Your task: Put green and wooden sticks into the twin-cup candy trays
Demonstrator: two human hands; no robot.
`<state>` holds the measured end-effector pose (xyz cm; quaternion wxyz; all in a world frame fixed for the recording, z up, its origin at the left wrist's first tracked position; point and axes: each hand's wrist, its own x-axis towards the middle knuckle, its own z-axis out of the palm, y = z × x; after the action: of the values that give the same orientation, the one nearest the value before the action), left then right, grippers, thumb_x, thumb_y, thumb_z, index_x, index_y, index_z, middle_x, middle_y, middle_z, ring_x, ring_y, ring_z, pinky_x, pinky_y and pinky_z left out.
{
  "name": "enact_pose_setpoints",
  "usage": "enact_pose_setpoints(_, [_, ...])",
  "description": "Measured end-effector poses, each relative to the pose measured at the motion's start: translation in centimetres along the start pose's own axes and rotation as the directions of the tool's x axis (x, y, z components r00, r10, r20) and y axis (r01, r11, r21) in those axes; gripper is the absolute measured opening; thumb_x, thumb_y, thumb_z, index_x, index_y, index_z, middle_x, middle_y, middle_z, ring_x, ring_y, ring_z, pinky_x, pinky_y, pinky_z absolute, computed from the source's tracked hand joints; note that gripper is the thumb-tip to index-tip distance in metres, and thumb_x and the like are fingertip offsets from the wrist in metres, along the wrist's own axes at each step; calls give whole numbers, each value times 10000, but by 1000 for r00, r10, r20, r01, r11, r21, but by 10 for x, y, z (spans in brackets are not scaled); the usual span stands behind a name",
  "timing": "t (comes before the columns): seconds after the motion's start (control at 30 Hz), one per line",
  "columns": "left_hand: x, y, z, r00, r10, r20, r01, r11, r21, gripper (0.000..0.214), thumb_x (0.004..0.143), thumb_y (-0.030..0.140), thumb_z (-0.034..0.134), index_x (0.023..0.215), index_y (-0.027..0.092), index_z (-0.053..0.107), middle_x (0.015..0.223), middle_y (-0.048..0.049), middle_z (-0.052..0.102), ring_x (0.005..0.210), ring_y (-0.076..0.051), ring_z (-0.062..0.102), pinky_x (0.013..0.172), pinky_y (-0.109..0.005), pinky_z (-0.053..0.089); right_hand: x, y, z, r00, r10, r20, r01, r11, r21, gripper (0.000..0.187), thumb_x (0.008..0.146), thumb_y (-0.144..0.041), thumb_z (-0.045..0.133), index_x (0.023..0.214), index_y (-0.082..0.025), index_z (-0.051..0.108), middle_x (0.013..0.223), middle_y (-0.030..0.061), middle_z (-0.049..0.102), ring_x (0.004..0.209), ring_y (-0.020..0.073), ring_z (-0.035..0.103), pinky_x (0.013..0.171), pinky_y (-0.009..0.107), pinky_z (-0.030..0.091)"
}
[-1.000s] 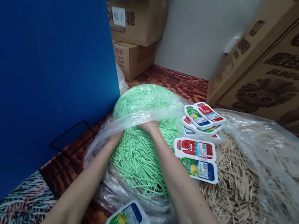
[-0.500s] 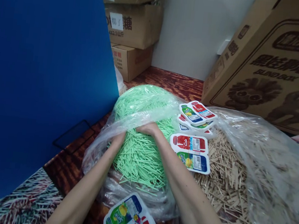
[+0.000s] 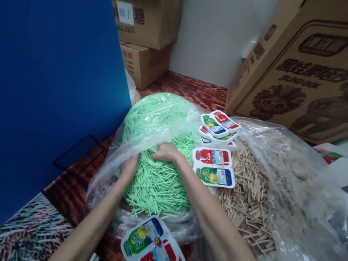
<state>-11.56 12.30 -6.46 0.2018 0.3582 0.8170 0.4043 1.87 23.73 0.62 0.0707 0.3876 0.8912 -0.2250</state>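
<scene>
Hands (image 3: 167, 152) touch green sticks (image 3: 160, 187), plastic film (image 3: 158, 132) overhanging, printed packs (image 3: 213, 167) nearby.

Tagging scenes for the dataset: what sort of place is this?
Likely a packing or storage corner: stacked cardboard boxes, loose green sticks in a clear plastic bag, Cola-printed packs nearby.

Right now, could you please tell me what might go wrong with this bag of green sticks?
Green sticks could spill from the plastic bag if the left hand or right hand tugs it. The right forearm might nudge the drink-printed pack beside it, and the uneven stack of packs beyond could slide.
</scene>
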Motion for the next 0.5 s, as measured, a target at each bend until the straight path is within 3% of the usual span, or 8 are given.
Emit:
enact_pose_setpoints(0.17, [-20,5,-1,996,-67,-52,68,998,14,499,934,427,359,1302,143,541,1427,-118,487,1405,-308,276,1156,-463,207,-9,-1,6,1000,-6,-10,6,1000,3,631,699,-492,612,1263,-213,574,1241,80,641,1093,281,610,841,298,456])
enact_pose_setpoints(0.37, [-24,13,-1,995,-78,-63,79,997,7,505,931,414,354,1301,131,550,1447,-113,462,1407,-295,277,1163,-435,187,-10,-4,4,999,-33,-20,32,999,-33,631,753,-494,562,1307,-196,519,1287,102,606,1121,282,593,868,314,447])
enact_pose_setpoints(0.5, [-28,11,-14,999,-35,-7,35,999,-2,486,929,402,373,1293,137,556,1406,-109,513,1374,-291,349,1146,-429,240,-25,-16,0,995,3,-96,-10,997,-72,596,795,-496,546,1290,-164,528,1275,159,595,1133,328,564,947,435,391])
